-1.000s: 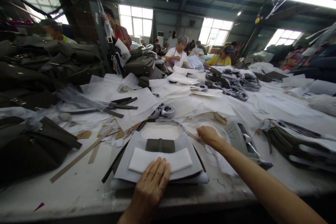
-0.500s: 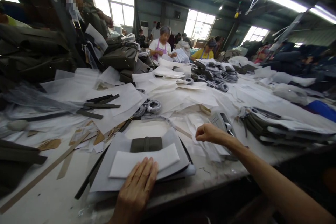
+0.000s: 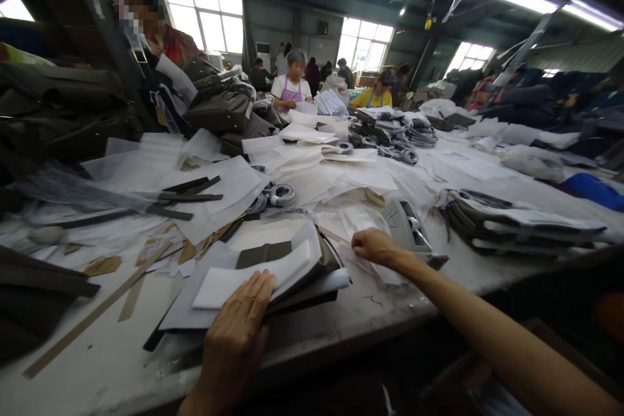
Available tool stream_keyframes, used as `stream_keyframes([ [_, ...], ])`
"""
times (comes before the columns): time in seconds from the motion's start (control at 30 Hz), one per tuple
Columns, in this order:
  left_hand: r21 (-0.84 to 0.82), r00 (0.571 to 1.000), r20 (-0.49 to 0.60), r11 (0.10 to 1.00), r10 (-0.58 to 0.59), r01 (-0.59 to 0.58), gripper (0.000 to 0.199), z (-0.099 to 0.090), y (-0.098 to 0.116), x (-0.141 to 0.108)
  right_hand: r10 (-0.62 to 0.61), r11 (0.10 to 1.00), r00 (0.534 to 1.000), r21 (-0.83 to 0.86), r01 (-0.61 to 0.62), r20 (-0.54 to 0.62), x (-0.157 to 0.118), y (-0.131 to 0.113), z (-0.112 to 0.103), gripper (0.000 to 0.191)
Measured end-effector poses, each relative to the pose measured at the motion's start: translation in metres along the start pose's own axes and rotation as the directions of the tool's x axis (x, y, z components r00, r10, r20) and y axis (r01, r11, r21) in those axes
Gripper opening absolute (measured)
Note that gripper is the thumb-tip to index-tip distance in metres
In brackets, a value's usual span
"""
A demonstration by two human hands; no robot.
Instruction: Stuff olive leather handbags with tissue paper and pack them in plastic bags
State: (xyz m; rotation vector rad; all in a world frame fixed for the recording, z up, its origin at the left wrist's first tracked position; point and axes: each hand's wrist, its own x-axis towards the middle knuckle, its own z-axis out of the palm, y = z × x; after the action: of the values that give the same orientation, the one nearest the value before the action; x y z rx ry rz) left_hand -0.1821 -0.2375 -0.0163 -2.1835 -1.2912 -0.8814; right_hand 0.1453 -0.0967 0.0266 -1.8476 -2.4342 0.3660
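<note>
A dark olive bag (image 3: 325, 253) lies near the table's front edge, with white foam sheets on it. My left hand (image 3: 238, 318) lies over the front edge of the top foam sheet (image 3: 219, 289), fingers together on top and thumb lower, at the edge. The bag's right side is bent upward. My right hand (image 3: 375, 247) is closed, fingertips pinched, beside thin clear plastic (image 3: 353, 221). What it holds, if anything, is too small to make out. Just right of it stands a grey tape dispenser (image 3: 402, 224).
Wrapped olive bags (image 3: 511, 227) are stacked at the right. Dark strips (image 3: 195, 192), brown paper scraps (image 3: 103, 265) and a long tan strip (image 3: 97, 309) lie at the left. White sheets (image 3: 331, 172) cover the middle. Co-workers (image 3: 292, 81) are at the far side.
The bag's right side has bent upward under the foam, and my left hand has shifted slightly left with its thumb lower. My right hand stays closed, slightly further left in view.
</note>
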Motion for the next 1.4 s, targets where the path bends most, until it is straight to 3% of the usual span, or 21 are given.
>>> stream_keyframes([
  [0.1,-0.007,1.000,-0.011,1.000,-0.007,0.007,0.051,-0.003,-0.001,0.002,0.083,0.979,0.984,0.197,-0.052,-0.156,0.006,0.017,-0.029,0.019],
  [0.2,-0.011,1.000,-0.027,1.000,-0.003,0.002,0.051,-0.003,0.000,0.002,0.202,0.912,0.936,0.403,-0.073,-0.289,0.008,0.029,-0.054,0.025],
  [0.37,-0.008,0.999,-0.042,1.000,0.007,-0.007,0.056,-0.001,0.001,0.002,0.322,0.759,0.861,0.651,0.013,-0.393,0.005,0.031,-0.080,0.026],
  [0.43,-0.008,0.999,-0.043,1.000,0.010,-0.011,0.056,-0.001,0.001,0.002,0.354,0.627,0.857,0.775,0.081,-0.376,0.002,0.029,-0.085,0.020],
  [0.53,0.003,0.999,-0.040,1.000,0.024,-0.024,0.055,0.000,0.001,0.001,0.373,0.296,0.890,0.943,0.152,-0.261,-0.007,0.027,-0.083,0.019],
  [0.6,0.006,0.999,-0.030,0.999,0.032,-0.032,0.054,0.002,0.001,-0.001,0.362,0.180,0.906,0.970,0.164,-0.221,-0.014,0.026,-0.076,0.019],
  [0.77,-0.005,0.999,-0.049,1.000,0.010,-0.010,0.051,0.006,0.002,-0.003,0.380,0.275,0.918,0.961,0.006,-0.115,-0.026,0.029,-0.057,0.016],
  [0.93,-0.008,0.998,-0.053,1.000,0.023,-0.023,0.049,0.004,0.002,-0.001,0.518,0.328,0.823,0.943,0.059,-0.232,-0.022,0.044,-0.058,0.014],
  [1.03,-0.006,0.999,-0.047,1.000,0.020,-0.020,0.049,0.004,0.002,-0.001,0.549,0.330,0.804,0.943,0.041,-0.227,-0.021,0.052,-0.061,0.015],
  [1.1,-0.008,0.998,-0.055,1.000,0.010,-0.010,0.049,0.005,0.003,-0.001,0.534,0.282,0.808,0.954,0.106,-0.247,-0.025,0.055,-0.061,0.012],
  [1.17,-0.010,0.998,-0.057,1.000,0.004,-0.005,0.049,0.005,0.003,-0.002,0.420,0.207,0.883,0.969,0.134,-0.212,-0.033,0.056,-0.057,0.014],
  [1.23,-0.008,0.999,-0.048,1.000,0.010,-0.010,0.051,0.004,0.002,-0.001,0.191,0.204,0.979,0.979,0.027,-0.067,-0.044,0.055,-0.048,0.018],
  [1.27,-0.007,0.999,-0.037,1.000,0.016,-0.016,0.052,0.003,0.002,0.000,0.075,0.249,0.997,0.967,-0.052,0.034,-0.050,0.054,-0.043,0.021],
  [1.33,-0.008,1.000,-0.022,1.000,0.019,-0.019,0.054,0.000,0.001,0.001,-0.055,0.348,0.980,0.923,-0.163,0.193,-0.060,0.050,-0.033,0.023],
  [1.4,-0.014,1.000,-0.015,1.000,0.010,-0.010,0.057,-0.003,0.000,0.003,-0.068,0.322,0.976,0.931,-0.172,0.205,-0.065,0.048,-0.027,0.023],
])
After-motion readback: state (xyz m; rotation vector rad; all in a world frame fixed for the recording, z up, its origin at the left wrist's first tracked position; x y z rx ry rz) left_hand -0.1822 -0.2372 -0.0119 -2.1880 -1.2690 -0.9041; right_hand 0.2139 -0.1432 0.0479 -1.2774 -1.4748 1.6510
